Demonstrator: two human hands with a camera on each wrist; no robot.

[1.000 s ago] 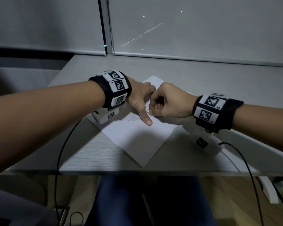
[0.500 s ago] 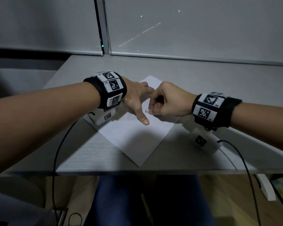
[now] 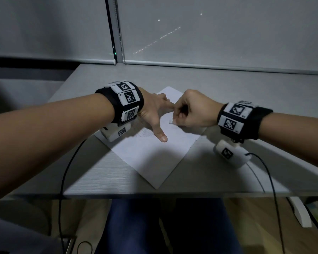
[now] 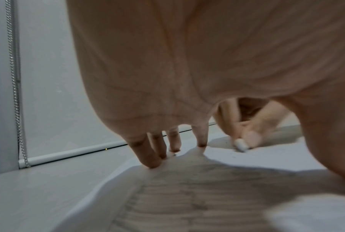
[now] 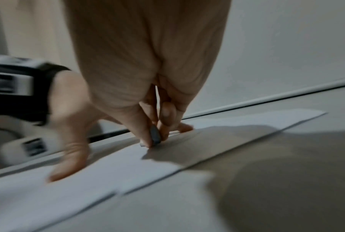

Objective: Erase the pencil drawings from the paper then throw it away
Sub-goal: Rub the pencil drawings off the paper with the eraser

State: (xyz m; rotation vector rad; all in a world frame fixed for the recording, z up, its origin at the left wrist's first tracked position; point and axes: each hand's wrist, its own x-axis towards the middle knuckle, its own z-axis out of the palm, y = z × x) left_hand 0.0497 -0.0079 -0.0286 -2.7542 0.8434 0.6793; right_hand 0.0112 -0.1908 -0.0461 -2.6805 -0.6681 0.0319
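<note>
A white sheet of paper [image 3: 151, 158] lies at an angle on the grey table [image 3: 103, 176], with faint pencil lines [image 3: 145, 132] near my left wrist. My left hand [image 3: 154, 114] lies spread on the paper, straight fingers [image 4: 149, 160] and thumb pressing it flat. My right hand [image 3: 193, 112] pinches a small white eraser [image 3: 171, 122] and holds its tip against the paper, just right of my left thumb. The eraser [image 4: 240, 145] touches the sheet in the left wrist view. The eraser [image 5: 155, 136] looks dark grey in the right wrist view.
Lowered roller blinds [image 3: 209, 30] close off the table's far edge. Black cables [image 3: 64, 167] run from both wrist cameras over the table's near edge [image 3: 173, 194]. My legs are under the table, and a white table foot [image 3: 299, 211] stands on the floor at right.
My right hand with the eraser has shifted slightly up and to the right on the sheet. My left hand stays pressed on the paper.
</note>
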